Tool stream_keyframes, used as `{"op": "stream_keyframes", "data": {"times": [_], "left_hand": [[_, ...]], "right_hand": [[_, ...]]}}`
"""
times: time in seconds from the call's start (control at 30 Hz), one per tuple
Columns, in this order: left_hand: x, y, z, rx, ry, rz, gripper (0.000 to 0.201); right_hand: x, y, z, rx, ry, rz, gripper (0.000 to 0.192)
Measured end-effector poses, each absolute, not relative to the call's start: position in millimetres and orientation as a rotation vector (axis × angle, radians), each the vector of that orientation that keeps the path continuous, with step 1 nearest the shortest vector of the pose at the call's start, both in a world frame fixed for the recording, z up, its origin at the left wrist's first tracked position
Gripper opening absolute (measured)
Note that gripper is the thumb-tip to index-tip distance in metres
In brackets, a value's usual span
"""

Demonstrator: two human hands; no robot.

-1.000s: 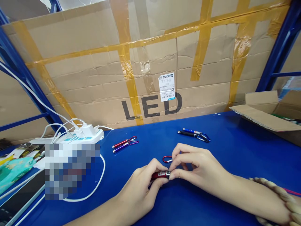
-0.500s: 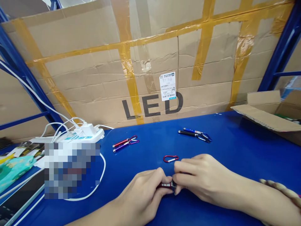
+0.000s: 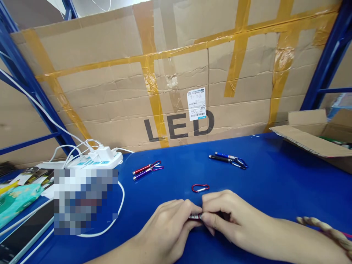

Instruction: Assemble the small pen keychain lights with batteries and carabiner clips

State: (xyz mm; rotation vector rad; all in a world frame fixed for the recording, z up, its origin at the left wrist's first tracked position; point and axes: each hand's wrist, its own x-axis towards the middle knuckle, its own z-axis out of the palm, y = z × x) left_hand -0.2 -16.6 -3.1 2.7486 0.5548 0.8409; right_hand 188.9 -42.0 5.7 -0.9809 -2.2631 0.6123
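Low on the blue table top [image 3: 275,183], close to the body, the left hand [image 3: 167,229] and right hand [image 3: 228,220] meet fingertip to fingertip, both pinched shut on a small red metal keychain torch [image 3: 195,216]. A second ago the pair sat higher and further out, with the red barrel and its label plainly showing; now they have drawn down and inward and closed over it, so only a sliver of label and red shows between the thumbs. The red wire carabiner clip [image 3: 200,188] lies just beyond the right fingertips, apart from the torch, where earlier the right fingers were at it. By this reading the clip is off and the work has shifted to the torch body. Hidden: both ends of the torch, and what the fingers do to it. Further beyond the left hand lie a red and a purple torch [image 3: 147,169]; beyond the right, a black and a blue one [image 3: 228,160]. A patch left of the left hand is blurred out.
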Motion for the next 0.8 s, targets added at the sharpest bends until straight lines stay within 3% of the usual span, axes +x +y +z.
{"op": "stream_keyframes", "data": {"times": [0.37, 0.63, 0.8], "left_hand": [[4, -15, 2, 2.403, 0.766, 0.817, 0.011], [6, -9, 3, 2.255, 0.815, 0.79, 0.006], [5, -11, 4, 2.221, 0.76, 0.697, 0.007]], "right_hand": [[198, -33, 11, -1.007, -2.286, 0.055, 0.032], [208, -27, 9, -0.796, -2.227, -0.333, 0.017], [211, -30, 12, -0.734, -2.291, -0.57, 0.025]]}}
